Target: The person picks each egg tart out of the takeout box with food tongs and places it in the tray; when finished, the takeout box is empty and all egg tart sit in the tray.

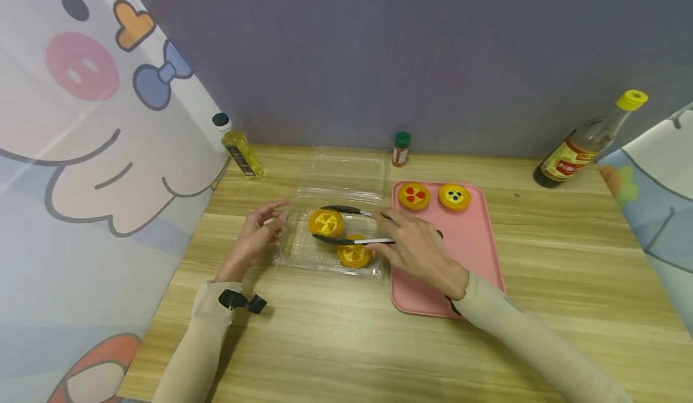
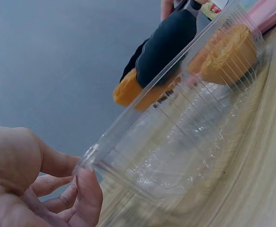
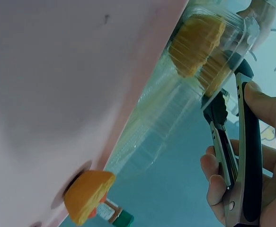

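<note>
My right hand (image 1: 419, 246) grips a pair of black-tipped tongs (image 3: 249, 156), whose tips hold an egg tart (image 1: 326, 222) with a yellow wedge pattern. That tart is at the clear plastic box (image 1: 298, 258); the left wrist view shows it level with the rim. A second yellow-patterned tart (image 1: 354, 255) sits inside the box at its right front. My left hand (image 1: 258, 234) pinches the box's left rim between thumb and fingers, seen closely in the left wrist view (image 2: 88, 184).
Right of the box lies a pink tray (image 1: 471, 246) bearing a red-topped tart (image 1: 414, 196) and a dotted tart (image 1: 454, 196). The box's lid (image 1: 346, 171) lies open behind. Around stand an oil bottle (image 1: 243, 153), a spice jar (image 1: 400, 149) and a sauce bottle (image 1: 579, 147).
</note>
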Demonstrator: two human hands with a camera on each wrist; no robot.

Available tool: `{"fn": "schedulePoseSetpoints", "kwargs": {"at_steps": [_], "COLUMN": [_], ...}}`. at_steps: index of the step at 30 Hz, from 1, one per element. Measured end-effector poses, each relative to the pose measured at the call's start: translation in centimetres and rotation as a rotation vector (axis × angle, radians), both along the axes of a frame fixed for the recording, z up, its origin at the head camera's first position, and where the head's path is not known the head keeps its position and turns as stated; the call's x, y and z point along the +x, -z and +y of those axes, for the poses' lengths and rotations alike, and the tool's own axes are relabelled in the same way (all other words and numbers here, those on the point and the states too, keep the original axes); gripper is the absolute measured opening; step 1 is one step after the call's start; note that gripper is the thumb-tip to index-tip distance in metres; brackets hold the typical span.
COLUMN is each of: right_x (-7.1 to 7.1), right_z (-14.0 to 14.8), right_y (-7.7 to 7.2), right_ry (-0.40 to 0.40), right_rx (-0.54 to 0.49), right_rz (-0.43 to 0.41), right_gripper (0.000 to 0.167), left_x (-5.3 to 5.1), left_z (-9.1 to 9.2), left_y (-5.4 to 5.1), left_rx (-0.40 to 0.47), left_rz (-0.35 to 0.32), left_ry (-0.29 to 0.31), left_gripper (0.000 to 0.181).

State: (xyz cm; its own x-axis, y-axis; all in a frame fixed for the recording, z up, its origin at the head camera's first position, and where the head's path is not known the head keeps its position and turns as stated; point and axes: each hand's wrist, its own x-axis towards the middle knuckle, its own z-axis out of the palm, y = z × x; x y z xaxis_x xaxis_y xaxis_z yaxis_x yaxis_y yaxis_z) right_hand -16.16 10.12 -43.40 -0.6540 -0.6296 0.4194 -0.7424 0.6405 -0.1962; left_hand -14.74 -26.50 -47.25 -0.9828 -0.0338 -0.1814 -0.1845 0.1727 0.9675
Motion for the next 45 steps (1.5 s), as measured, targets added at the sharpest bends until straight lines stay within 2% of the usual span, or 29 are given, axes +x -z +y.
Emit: {"fn": "schedulePoseSetpoints", "kwargs": {"at_steps": [9,23,31,45], "right_x": [0.7,1.9,2.1,2.8], "right_z": [2.5,7.1,8.9,11.6], "right_y": [0.0,0.1,0.2,0.3], "right_ry": [0.053,0.165,0.201,0.255], "right_rx": [-0.042,-0.079,-0.106,-0.101], "right_rz": [0.029,0.014,0.051,0.05], "right_gripper": [0.069,0.068,0.068,0.068], "left_x": [0.0,0.0,-0.1,-0.2], "left_z": [0.1,0.0,-0.1,-0.3], "left_y": [0.0,-0.1,0.0,-0.2], "left_rx": [0.023,0.006,0.001,-0.004], "left_rz": [-0.004,-0.004,-0.014,-0.016], "left_ry": [-0.006,-0.008,-0.001,0.019], "left_gripper": [0.046,0.048,0.048,0.052]}}
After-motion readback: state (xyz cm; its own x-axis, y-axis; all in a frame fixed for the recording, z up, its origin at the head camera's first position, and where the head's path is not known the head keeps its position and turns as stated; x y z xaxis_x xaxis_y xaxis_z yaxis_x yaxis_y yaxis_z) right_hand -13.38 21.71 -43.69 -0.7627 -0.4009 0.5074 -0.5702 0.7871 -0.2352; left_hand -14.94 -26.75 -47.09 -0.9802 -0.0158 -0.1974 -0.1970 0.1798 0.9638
